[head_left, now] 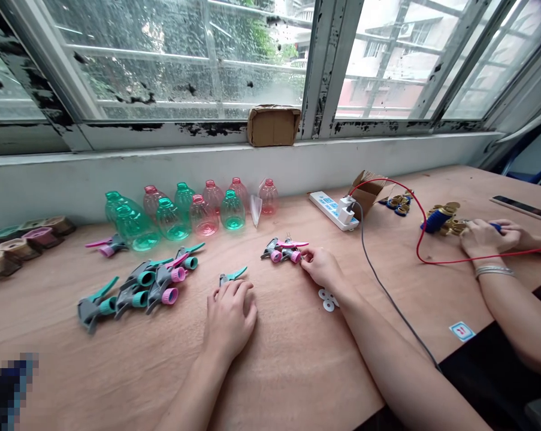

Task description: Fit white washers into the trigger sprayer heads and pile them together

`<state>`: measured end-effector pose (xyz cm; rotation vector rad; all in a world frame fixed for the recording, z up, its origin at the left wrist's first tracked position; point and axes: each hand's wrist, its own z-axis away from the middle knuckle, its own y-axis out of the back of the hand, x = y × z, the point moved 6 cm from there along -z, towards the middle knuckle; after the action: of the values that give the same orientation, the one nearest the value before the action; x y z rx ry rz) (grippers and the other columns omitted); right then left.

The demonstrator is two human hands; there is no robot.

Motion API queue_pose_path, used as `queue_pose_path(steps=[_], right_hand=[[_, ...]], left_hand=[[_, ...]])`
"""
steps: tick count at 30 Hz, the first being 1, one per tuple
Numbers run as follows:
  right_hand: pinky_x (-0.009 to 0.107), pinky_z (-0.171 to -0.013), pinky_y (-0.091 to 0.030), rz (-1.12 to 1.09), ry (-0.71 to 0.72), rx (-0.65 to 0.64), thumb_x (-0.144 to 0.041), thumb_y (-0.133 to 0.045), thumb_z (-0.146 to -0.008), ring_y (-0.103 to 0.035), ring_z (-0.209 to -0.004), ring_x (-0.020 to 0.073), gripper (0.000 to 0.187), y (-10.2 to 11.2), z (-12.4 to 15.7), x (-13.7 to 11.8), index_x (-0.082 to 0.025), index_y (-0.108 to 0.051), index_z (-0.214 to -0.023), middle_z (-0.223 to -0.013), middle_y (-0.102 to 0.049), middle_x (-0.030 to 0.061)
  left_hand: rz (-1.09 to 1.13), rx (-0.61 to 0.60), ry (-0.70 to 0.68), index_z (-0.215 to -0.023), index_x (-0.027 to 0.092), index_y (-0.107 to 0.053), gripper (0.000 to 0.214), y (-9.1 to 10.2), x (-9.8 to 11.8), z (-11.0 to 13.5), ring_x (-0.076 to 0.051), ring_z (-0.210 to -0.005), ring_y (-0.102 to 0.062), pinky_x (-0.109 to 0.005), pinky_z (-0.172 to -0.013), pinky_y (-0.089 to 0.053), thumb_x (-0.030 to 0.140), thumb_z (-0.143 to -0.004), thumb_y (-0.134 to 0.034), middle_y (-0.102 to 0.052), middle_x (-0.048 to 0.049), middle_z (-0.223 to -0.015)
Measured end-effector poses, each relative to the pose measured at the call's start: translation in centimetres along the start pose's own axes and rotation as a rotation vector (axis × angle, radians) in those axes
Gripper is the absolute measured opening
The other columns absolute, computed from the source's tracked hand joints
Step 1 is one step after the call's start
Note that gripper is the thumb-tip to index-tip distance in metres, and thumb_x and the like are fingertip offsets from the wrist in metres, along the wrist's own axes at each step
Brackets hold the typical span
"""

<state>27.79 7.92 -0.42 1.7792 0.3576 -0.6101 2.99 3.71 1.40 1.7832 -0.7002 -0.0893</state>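
My left hand point(229, 314) lies palm down on the table with its fingers curled over a grey trigger spray head with a teal lever point(232, 275); the hand hides most of it. Further right, my right hand point(323, 269) pinches at the pink collar of a grey and pink spray head point(292, 254). A second pink-collared spray head point(274, 251) lies against that one. To the left sits a group of grey spray heads point(156, 284) with teal and pink collars. Small white discs point(328, 304) lie beneath my right wrist.
Clear green point(174, 224) and pink bottles point(204, 218) stand by the wall. A power strip point(333, 209) with a red cable point(416, 230) and a grey cable lies right of centre. Another person's hands point(488, 236) work by a blue spool point(440, 219). Wooden-looking blocks point(41, 236) are at left.
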Motion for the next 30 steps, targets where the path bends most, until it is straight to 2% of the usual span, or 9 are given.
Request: queue_pose_path(steps=[3,6,11,15,18,23,26,30], right_hand=[[0.021,-0.058,-0.036,0.01,0.006,-0.011,-0.021,-0.06,-0.077,-0.06,-0.062,0.0128,0.021,0.0,-0.2,-0.3,-0.024,-0.074,-0.092,-0.069,-0.069,-0.0012],[0.022,-0.06,-0.037,0.051,-0.055,0.019,-0.018,-0.057,-0.078,-0.062,-0.068,0.0145,0.026,0.7,-0.5,0.8,-0.021,-0.074,-0.098,-0.076,-0.071,0.002],[0.025,-0.067,-0.04,0.13,-0.228,0.069,-0.018,-0.056,-0.078,-0.064,-0.083,0.0204,0.028,3.5,-0.6,5.0,-0.016,-0.072,-0.101,-0.09,-0.073,0.0091],[0.025,-0.063,-0.041,0.12,-0.259,0.003,-0.029,-0.06,-0.079,-0.065,-0.082,0.0208,0.026,5.9,0.1,6.7,-0.016,-0.072,-0.097,-0.092,-0.072,0.0095],[0.023,-0.058,-0.041,0.075,-0.19,-0.139,-0.032,-0.065,-0.075,-0.065,-0.073,0.0168,0.018,6.3,1.2,5.7,-0.019,-0.074,-0.083,-0.083,-0.073,0.0048],[0.021,-0.051,-0.037,0.034,-0.098,-0.423,-0.021,-0.075,-0.06,-0.061,-0.064,0.0145,0.014,4.2,3.1,3.5,-0.019,-0.071,-0.073,-0.071,-0.07,0.0012],[0.02,-0.047,-0.036,-0.001,-0.111,-0.474,-0.014,-0.07,-0.061,-0.058,-0.056,0.0126,0.007,3.4,3.4,3.3,-0.017,-0.066,-0.066,-0.062,-0.067,0.0006],[0.019,-0.045,-0.038,-0.095,-0.086,-0.531,-0.018,-0.066,-0.068,-0.055,-0.051,0.0103,0.007,3.2,3.4,1.9,-0.016,-0.06,-0.065,-0.06,-0.064,-0.0004]], left_hand=[[0.0,-0.005,-0.002,-0.107,0.024,-0.06,0.023,0.0,0.0,-0.1,-0.025,-0.112,-0.055,-0.045,-0.097,-0.032,0.022,-0.085,-0.051,-0.065,-0.0058,-0.116],[0.003,-0.007,0.005,-0.108,0.024,-0.06,0.026,0.0,-0.1,-0.1,-0.026,-0.113,-0.054,-0.046,-0.098,-0.032,0.019,-0.085,-0.05,-0.064,-0.0061,-0.117],[0.011,0.01,0.004,-0.11,0.021,-0.061,0.038,-0.1,-0.6,-0.1,-0.027,-0.117,-0.05,-0.045,-0.099,-0.037,0.009,-0.077,-0.049,-0.059,-0.0081,-0.122],[-0.009,0.068,-0.015,-0.118,0.019,-0.061,0.042,0.1,-1.3,-0.3,-0.029,-0.114,-0.048,-0.044,-0.097,-0.041,0.008,-0.079,-0.047,-0.059,-0.0102,-0.12],[-0.035,0.077,-0.02,-0.123,0.02,-0.059,0.044,0.1,-1.5,-0.4,-0.029,-0.109,-0.049,-0.045,-0.094,-0.043,0.008,-0.082,-0.046,-0.062,-0.0094,-0.117],[-0.018,0.038,-0.03,-0.121,0.021,-0.061,0.042,0.0,-1.2,-0.3,-0.029,-0.108,-0.051,-0.045,-0.092,-0.045,0.007,-0.083,-0.048,-0.064,-0.0085,-0.116],[0.029,0.031,-0.02,-0.119,0.021,-0.061,0.041,0.0,-1.0,-0.3,-0.029,-0.106,-0.051,-0.046,-0.093,-0.045,0.007,-0.082,-0.05,-0.064,-0.0081,-0.117],[0.14,0.075,-0.019,-0.117,0.021,-0.06,0.037,0.4,-1.1,-0.2,-0.027,-0.107,-0.052,-0.046,-0.095,-0.043,0.008,-0.084,-0.051,-0.065,-0.007,-0.113]])
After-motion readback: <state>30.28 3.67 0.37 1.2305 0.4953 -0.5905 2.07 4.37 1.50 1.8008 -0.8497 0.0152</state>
